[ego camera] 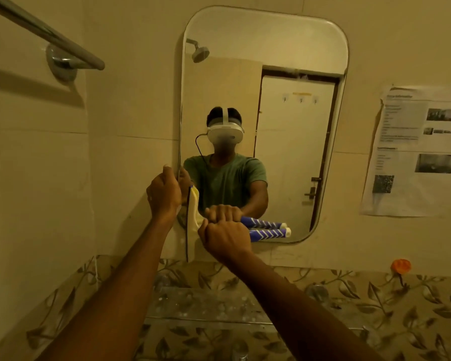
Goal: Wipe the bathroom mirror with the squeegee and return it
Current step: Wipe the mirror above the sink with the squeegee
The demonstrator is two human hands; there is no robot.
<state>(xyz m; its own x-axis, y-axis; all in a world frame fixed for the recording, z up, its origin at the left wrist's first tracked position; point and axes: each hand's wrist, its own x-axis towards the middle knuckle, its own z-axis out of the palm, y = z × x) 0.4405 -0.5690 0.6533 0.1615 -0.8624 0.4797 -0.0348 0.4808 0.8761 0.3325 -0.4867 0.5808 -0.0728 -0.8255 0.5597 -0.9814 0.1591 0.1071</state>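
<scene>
Where the squeegee is: the squeegee (192,222) lies against the lower left corner of the mirror (271,48), gripped in the right hand.
Right hand: the right hand (225,238) is clenched in a fist round the handle, knuckles close to the glass.
Handle: the blue handle (270,233) with white stripes sticks out past the little-finger side of the fist and ends in a white cap.
Blade: on the thumb side of the fist, the cream head stands upright with its dark rubber edge along the mirror's left border, running from above the fist to below the mirror's bottom edge.
Left hand: the left hand (164,196), beyond the blade and higher than the fist, has its fingers curled round the mirror's left edge, thumb on top.
Reflection: straight ahead of the fist the glass shows a person in a green shirt with a white headset, a shower head and a pale door.
Below the fist: a glass shelf (206,306) in front of leaf-patterned tiles (375,295).
Beyond the handle's end: a printed paper sheet (412,152) on the wall and, lower, a small orange round thing (401,265).
Far above the left hand: a metal towel rail (50,35).
</scene>
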